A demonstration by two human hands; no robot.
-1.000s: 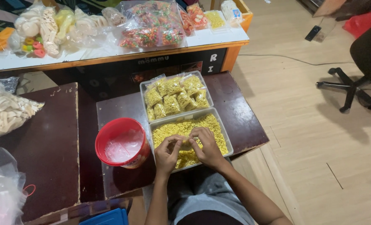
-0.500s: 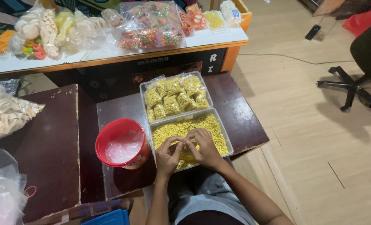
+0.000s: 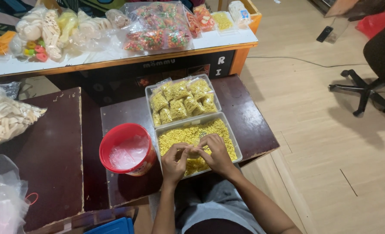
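My left hand (image 3: pixel 174 160) and my right hand (image 3: pixel 216 153) meet over a clear plastic tub (image 3: pixel 233 139) full of loose yellow snack pieces (image 3: pixel 188 133). Their fingertips pinch a small clear bag (image 3: pixel 193 151) between them, just above the snack. The bag is mostly hidden by my fingers. Behind this tub stands a second clear tub (image 3: pixel 148 90) filled with several small sealed bags of the same yellow snack (image 3: pixel 181 101). A red bucket (image 3: pixel 127 149) with clear plastic bags inside sits just left of my left hand.
Both tubs and the bucket rest on a dark brown table (image 3: pixel 248 117). A large bag of pale crackers (image 3: pixel 4 121) lies at far left. A white counter (image 3: pixel 114 54) behind holds several bags of colourful snacks. An office chair (image 3: pixel 370 82) stands at right.
My hands have stayed over the near tub, fingers shifting slightly on the small bag. Nothing else has moved.
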